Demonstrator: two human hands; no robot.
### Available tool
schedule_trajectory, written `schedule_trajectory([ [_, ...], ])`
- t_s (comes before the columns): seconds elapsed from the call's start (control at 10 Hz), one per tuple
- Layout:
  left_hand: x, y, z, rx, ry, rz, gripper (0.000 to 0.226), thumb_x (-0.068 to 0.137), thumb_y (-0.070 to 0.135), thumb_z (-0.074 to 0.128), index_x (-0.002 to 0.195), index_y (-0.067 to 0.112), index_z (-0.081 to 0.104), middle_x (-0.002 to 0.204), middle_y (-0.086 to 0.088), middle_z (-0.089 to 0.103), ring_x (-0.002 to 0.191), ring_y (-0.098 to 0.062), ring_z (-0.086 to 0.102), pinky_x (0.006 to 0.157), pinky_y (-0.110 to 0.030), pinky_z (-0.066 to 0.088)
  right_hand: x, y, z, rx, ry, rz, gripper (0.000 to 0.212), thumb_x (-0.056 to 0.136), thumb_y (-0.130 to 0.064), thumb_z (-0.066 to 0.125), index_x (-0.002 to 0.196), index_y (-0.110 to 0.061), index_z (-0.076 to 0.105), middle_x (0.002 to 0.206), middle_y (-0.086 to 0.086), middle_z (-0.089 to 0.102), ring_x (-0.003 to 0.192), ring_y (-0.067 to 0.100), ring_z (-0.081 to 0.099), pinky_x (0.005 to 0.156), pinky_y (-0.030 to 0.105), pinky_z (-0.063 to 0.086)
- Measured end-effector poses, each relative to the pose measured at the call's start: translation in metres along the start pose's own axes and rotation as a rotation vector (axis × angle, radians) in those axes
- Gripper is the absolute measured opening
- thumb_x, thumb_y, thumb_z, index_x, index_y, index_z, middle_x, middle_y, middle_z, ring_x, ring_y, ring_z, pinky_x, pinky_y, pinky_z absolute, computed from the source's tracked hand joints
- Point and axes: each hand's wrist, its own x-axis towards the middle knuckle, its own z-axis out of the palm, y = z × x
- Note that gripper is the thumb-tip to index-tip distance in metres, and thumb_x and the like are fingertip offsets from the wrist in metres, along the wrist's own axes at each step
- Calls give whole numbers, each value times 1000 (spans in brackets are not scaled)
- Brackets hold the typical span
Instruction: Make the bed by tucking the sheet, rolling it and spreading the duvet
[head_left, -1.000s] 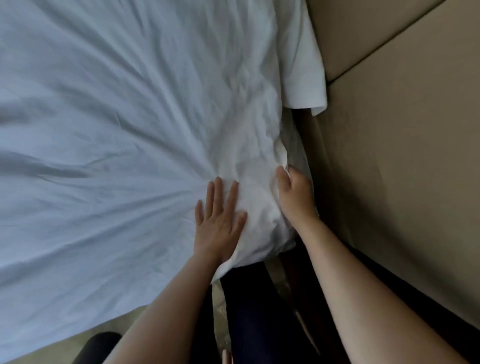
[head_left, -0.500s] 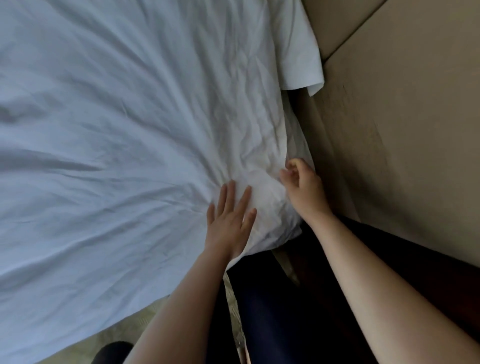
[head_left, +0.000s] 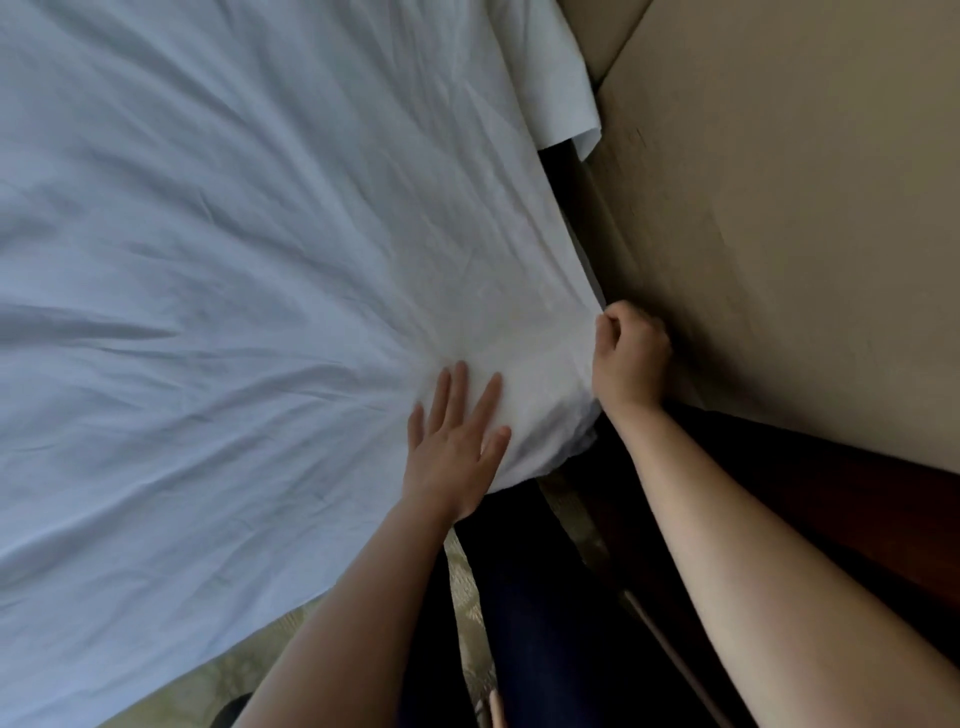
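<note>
Head camera, looking steeply down over a bed corner. Filling the left and centre, a pale white sheet (head_left: 234, 260), wrinkled, with long creases fanning out from the near right corner of the mattress. Flat on that corner, the left hand (head_left: 457, 441), palm down, fingers (head_left: 447, 395) straight and slightly spread, pressing the cloth from above, fingertips aimed toward the middle of the bed; sheet directly beneath the palm and fingers, bunched into small folds just beside them on the right. At the right edge of the mattress, just beside the left hand but not touching it, the right hand (head_left: 631, 358), fingers (head_left: 610, 322) curled tight into a fist and pinching the sheet's edge, the cloth drawn to a small point against the knuckles. Below that fist, the sheet wrapped down over the corner, hanging in a rumpled lump. Further up the right edge, a loose flap of sheet (head_left: 563, 93) draped off the side. Filling the right, a beige wall panel (head_left: 779, 234), close beside the right hand, with a dark gap between panel and mattress. Along the bottom, both bare forearms, a dark trouser leg (head_left: 540, 613) between them, and strips of patterned carpet (head_left: 465, 597).
</note>
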Motion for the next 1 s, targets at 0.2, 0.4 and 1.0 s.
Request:
schedule_trajectory([
  [0.2,-8,5,6,-63,-32,5,50,99,46,23,146,45,6,157,8,-18,142,-7,-21,117,-37,-6,-8,-16,-1,211,-28,248,28,92,-19,52,118,-9,54,114,14,60,102,31,57,78,31,40],
  [0.4,-6,8,5,-75,-50,3,51,99,42,26,147,43,7,157,8,-15,144,-7,-15,116,-36,-2,-48,6,1,472,-481,585,36,83,-28,67,113,-10,57,102,3,60,95,24,61,78,36,54],
  [1.0,-19,-13,-29,-39,-276,134,44,101,32,31,145,25,32,158,-3,14,145,-16,15,115,-28,15,-69,9,24,403,-57,605,44,95,-8,42,138,-13,38,141,13,44,129,31,43,107,43,37],
])
